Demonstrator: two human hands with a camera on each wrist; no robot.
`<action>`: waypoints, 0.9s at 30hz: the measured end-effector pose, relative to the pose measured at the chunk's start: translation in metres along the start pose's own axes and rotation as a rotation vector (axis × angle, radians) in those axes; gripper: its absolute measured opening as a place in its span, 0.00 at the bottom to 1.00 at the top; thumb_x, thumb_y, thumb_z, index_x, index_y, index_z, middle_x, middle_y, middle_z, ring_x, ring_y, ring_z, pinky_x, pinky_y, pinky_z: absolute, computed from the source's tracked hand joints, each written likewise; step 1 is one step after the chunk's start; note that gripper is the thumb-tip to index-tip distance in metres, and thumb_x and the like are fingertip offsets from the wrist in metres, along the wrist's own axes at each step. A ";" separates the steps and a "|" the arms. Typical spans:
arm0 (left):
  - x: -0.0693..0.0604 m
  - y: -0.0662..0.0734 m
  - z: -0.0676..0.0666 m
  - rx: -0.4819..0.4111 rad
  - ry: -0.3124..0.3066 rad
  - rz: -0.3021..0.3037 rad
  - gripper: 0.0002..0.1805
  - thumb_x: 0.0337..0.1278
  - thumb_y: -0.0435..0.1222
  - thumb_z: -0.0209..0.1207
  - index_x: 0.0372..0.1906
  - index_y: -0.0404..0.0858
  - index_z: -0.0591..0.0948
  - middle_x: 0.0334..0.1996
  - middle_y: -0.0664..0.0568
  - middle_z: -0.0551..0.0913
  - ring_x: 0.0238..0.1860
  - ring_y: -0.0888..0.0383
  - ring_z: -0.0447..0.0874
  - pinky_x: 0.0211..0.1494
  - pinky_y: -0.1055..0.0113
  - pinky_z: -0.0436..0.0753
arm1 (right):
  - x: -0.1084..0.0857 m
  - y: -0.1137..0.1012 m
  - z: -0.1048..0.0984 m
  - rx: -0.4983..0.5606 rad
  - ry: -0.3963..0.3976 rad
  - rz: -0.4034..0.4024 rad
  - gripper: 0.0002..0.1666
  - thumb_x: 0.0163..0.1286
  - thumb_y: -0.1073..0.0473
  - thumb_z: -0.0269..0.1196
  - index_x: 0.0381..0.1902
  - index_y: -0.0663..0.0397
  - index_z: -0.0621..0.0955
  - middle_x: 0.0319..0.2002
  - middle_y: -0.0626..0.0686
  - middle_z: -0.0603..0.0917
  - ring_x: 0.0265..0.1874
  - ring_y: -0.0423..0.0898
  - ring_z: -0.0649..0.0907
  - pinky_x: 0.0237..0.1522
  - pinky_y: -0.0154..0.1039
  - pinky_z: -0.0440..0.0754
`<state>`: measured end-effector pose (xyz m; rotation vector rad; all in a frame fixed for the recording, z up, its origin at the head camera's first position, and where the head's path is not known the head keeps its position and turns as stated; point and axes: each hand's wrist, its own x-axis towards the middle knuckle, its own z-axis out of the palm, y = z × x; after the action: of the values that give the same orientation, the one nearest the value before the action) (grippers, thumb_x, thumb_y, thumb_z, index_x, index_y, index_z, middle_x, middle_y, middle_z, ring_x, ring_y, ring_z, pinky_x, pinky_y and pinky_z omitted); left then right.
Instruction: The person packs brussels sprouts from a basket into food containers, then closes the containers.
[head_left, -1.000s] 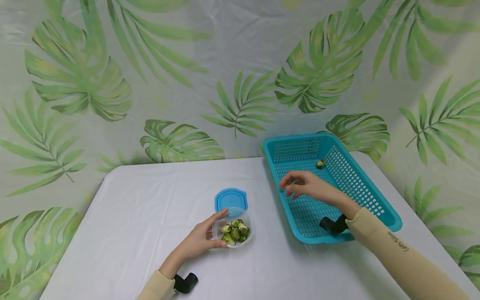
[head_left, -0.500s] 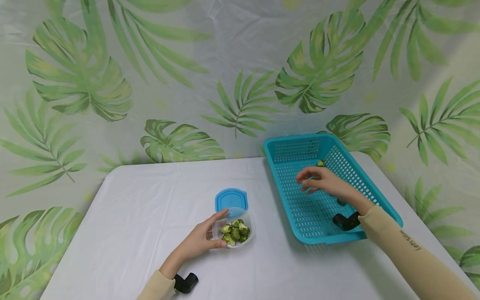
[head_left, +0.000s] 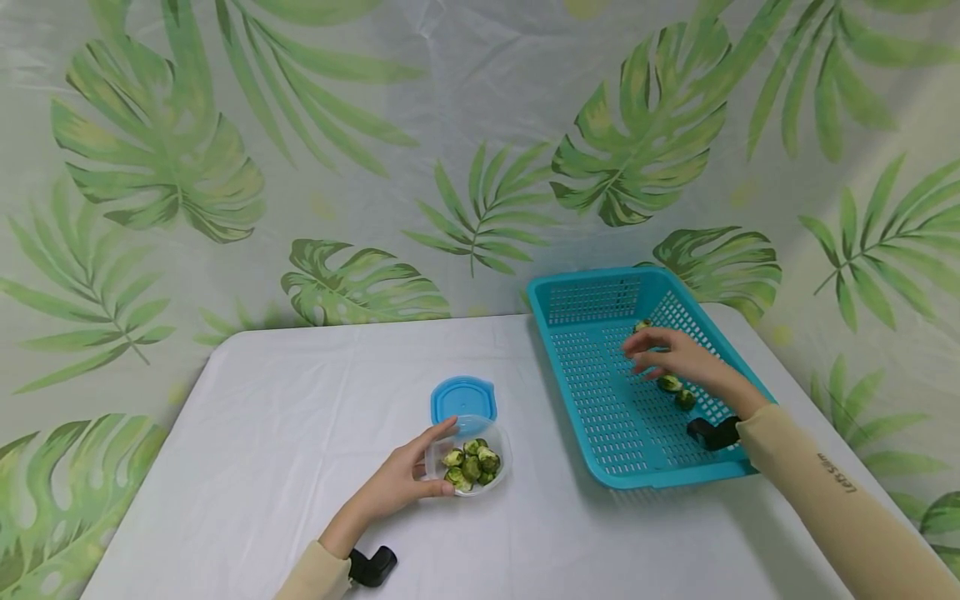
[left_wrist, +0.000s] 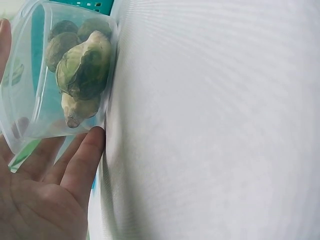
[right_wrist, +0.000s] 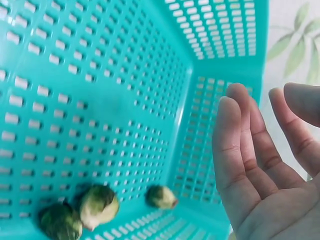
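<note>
A clear round container (head_left: pixel 491 433) of Brussels sprouts (head_left: pixel 470 467) stands on the table; my left hand (head_left: pixel 408 477) grips its left side, thumb at the front and fingers behind. In the left wrist view the fingers touch the wall of the container (left_wrist: pixel 45 120). My right hand (head_left: pixel 675 358) hovers over the teal basket (head_left: pixel 600 417), fingers loosely bent and holding nothing. Beneath and beside it lie sprouts (head_left: pixel 685 399), three of them showing in the right wrist view, two close together (right_wrist: pixel 99 206) and one apart (right_wrist: pixel 161 197).
Behind the container, a blue lid (head_left: pixel 462 398) lies on the white tablecloth (head_left: pixel 300 417). A leaf-patterned cloth (head_left: pixel 480 108) hangs at the back of the table. The basket's raised rim (head_left: pixel 557 367) stands between the container and the sprouts at the right.
My right hand has moved right, from the basket's left rim to above its middle, uncovering two sprouts near the wrist. The left hand and the container have stayed put.
</note>
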<state>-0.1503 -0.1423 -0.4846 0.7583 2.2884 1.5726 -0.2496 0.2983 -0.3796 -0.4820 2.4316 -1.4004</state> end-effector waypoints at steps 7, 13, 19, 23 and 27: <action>0.000 0.001 0.000 -0.003 -0.003 0.009 0.46 0.54 0.36 0.67 0.76 0.48 0.55 0.71 0.44 0.61 0.69 0.43 0.57 0.60 0.47 0.72 | 0.000 0.014 -0.014 -0.040 0.009 0.060 0.20 0.74 0.61 0.54 0.56 0.71 0.71 0.56 0.73 0.70 0.47 0.65 0.79 0.46 0.55 0.81; 0.000 0.001 -0.001 -0.007 -0.004 0.002 0.46 0.54 0.36 0.67 0.76 0.49 0.55 0.71 0.46 0.61 0.70 0.45 0.57 0.61 0.46 0.71 | -0.001 0.021 -0.019 -0.147 0.031 0.137 0.21 0.75 0.60 0.53 0.56 0.73 0.71 0.52 0.72 0.73 0.45 0.62 0.80 0.42 0.53 0.81; -0.001 0.001 -0.001 -0.015 -0.005 0.010 0.46 0.55 0.36 0.67 0.76 0.48 0.55 0.71 0.47 0.61 0.70 0.45 0.56 0.61 0.45 0.70 | 0.001 0.032 -0.023 -0.161 0.020 0.199 0.22 0.74 0.63 0.51 0.58 0.77 0.68 0.50 0.72 0.75 0.40 0.57 0.80 0.39 0.50 0.82; -0.001 0.001 -0.001 -0.015 -0.007 0.006 0.46 0.55 0.36 0.67 0.76 0.49 0.55 0.71 0.48 0.61 0.70 0.45 0.56 0.62 0.45 0.70 | 0.001 0.037 -0.026 -0.167 0.003 0.258 0.23 0.74 0.62 0.51 0.58 0.78 0.67 0.49 0.72 0.75 0.38 0.56 0.81 0.39 0.49 0.82; 0.000 0.001 -0.001 -0.016 -0.012 0.010 0.46 0.55 0.36 0.67 0.76 0.49 0.55 0.71 0.47 0.61 0.70 0.45 0.56 0.62 0.46 0.70 | 0.002 0.041 -0.027 -0.158 -0.005 0.314 0.23 0.74 0.62 0.50 0.58 0.77 0.67 0.48 0.71 0.75 0.37 0.55 0.82 0.39 0.48 0.83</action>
<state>-0.1501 -0.1428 -0.4834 0.7746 2.2641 1.5846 -0.2686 0.3376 -0.4025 -0.1270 2.4913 -1.0830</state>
